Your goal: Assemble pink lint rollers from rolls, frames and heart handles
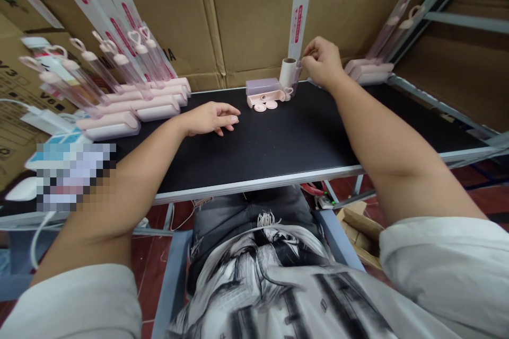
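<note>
My left hand (210, 118) rests low over the black tabletop, fingers loosely stretched and holding nothing. At the back, my right hand (323, 62) is raised with its fingers curled into a pinch; whatever is between them is too small or hidden to make out. Just left of those fingertips stand a white cardboard roll (288, 73) and a clear purple tube (296, 78), partly overlapping. Beside them lie a clear purple cover (263, 86), an open pink half-round case (264, 98) and two pink discs (265, 106). A small pink heart-shaped loop piece (288, 94) sits at the roll's foot.
Several pink cases with clear tubes and loop caps (131, 100) line the back left; more pink cases (369, 71) stand back right. A blurred phone-like object (75, 177) and a white mouse (24, 189) lie front left. Cardboard (254, 21) walls the rear.
</note>
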Tool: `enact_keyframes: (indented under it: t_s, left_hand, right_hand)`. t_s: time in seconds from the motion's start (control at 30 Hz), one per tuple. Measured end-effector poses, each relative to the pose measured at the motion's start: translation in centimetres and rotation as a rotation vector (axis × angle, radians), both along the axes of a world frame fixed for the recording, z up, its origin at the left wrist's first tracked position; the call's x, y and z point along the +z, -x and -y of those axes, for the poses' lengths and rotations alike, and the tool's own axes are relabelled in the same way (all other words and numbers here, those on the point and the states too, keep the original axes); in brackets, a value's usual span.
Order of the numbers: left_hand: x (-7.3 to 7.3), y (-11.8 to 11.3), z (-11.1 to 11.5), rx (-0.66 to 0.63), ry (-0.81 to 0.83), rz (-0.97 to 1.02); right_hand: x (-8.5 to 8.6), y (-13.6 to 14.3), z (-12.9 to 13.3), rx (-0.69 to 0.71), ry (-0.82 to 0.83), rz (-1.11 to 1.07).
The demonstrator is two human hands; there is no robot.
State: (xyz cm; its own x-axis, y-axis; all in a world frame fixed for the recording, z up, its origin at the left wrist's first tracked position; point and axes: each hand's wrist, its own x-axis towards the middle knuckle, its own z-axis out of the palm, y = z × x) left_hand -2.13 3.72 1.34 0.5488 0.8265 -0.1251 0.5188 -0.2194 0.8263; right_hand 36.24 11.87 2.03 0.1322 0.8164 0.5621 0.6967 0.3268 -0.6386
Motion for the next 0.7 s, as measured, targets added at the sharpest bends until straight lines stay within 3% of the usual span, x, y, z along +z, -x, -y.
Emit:
enact_keyframes:
  t_s: [0.17, 0.43, 0.6, 0.7]
  left_hand:
    - [0.1, 0.0, 0.0, -0.003, 0.001, -0.001]
    - [0.1, 0.1, 0.0, 0.0, 0.012, 0.003]
    - [0.1, 0.2, 0.0, 0.0, 0.019, 0.001]
    - [0.0, 0.3, -0.1, -0.017, 0.009, -0.014]
  right_hand:
    - [0.0, 0.5, 0.9, 0.022, 0.021, 0.127]
    - [0.2, 0.0, 0.4, 0.012, -0.031, 0.155]
    - [0.1, -0.3, 0.4, 0.045, -0.006, 0.081]
    - [1.0, -0.8, 0.8, 0.009, -0.015, 0.06]
